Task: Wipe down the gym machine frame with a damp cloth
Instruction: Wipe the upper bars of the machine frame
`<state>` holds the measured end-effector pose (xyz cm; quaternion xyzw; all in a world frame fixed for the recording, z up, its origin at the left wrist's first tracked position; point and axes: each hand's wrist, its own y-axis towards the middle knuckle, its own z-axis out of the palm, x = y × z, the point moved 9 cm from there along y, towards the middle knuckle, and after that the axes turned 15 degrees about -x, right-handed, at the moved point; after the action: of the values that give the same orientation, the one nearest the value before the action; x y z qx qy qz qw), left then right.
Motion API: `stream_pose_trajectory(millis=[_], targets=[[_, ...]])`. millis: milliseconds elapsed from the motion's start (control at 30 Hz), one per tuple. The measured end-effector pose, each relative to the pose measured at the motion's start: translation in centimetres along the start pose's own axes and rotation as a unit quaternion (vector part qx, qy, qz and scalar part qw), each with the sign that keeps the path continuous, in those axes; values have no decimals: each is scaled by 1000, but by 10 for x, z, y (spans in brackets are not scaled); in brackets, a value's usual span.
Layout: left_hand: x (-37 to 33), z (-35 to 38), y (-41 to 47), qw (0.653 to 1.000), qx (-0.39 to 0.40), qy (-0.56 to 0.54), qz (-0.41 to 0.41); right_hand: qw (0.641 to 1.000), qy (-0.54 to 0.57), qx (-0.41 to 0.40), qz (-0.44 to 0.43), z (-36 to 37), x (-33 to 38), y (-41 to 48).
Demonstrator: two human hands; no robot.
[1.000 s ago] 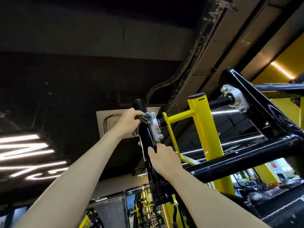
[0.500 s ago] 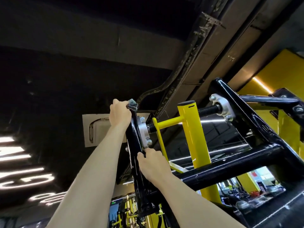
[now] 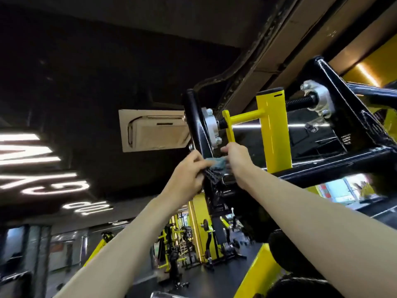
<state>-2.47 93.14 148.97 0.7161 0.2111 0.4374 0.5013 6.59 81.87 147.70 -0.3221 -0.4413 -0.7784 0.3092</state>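
Note:
I look up at the top of a gym machine. Its black upright bar [image 3: 194, 119] stands at centre with a silver flange bolted to it. A black cross tube [image 3: 335, 166] runs off to the right. Both my hands are raised to the upright below the flange. My left hand [image 3: 189, 174] grips a grey-blue cloth [image 3: 214, 166] against the bar. My right hand [image 3: 238, 161] pinches the cloth's other end from the right side. Part of the cloth hangs dark and textured below my left fingers.
A yellow post [image 3: 275, 130] with a yellow handle stands right of the flange, a threaded rod passing behind it to a second flange [image 3: 318, 100]. A ceiling vent [image 3: 152, 132] and dark beams are overhead. Yellow machines [image 3: 193, 239] fill the floor far below.
My left hand came down from the bar's top with the cloth to just below the flange. My right hand left the bar and took hold of the cloth's other end.

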Motion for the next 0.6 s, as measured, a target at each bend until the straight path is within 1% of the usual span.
stream_pose_trajectory(millis=[100, 167, 200, 233, 267, 333, 367, 400, 433, 500, 533, 567, 600], targets=[[13, -7, 14, 997, -38, -19, -59, 1000, 11, 4, -9, -5, 10, -20], [20, -11, 14, 988, -101, -52, -103, 1000, 10, 11, -9, -8, 13, -32], [19, -13, 10, 984, -120, -63, -112, 1000, 9, 22, -9, -6, 14, -31], [18, -11, 0, 984, -125, -73, -101, 1000, 8, 25, -10, -3, 16, -35], [12, -8, -13, 987, -116, -86, -73, 1000, 8, 20, -10, 0, 16, -34], [5, -2, -44, 987, -81, -137, 7, 1000, -10, 3, -21, 5, 17, -45], [10, 2, -51, 984, -65, -166, 30, 999, -20, -10, -29, 6, 17, -49], [20, 4, -49, 979, -67, -191, 30, 999, -21, -21, -37, 8, 17, -46], [32, 6, -40, 973, -86, -214, 6, 998, -28, -30, -41, 9, 18, -46], [60, 8, -19, 948, -165, -255, -99, 997, -42, -52, -48, 10, 18, -49], [64, 5, -15, 934, -198, -265, -137, 995, -48, -67, -49, 9, 19, -51], [61, 4, -19, 925, -221, -272, -149, 994, -52, -79, -51, 7, 19, -55], [55, 5, -27, 925, -227, -276, -128, 993, -52, -85, -57, 7, 18, -57]])
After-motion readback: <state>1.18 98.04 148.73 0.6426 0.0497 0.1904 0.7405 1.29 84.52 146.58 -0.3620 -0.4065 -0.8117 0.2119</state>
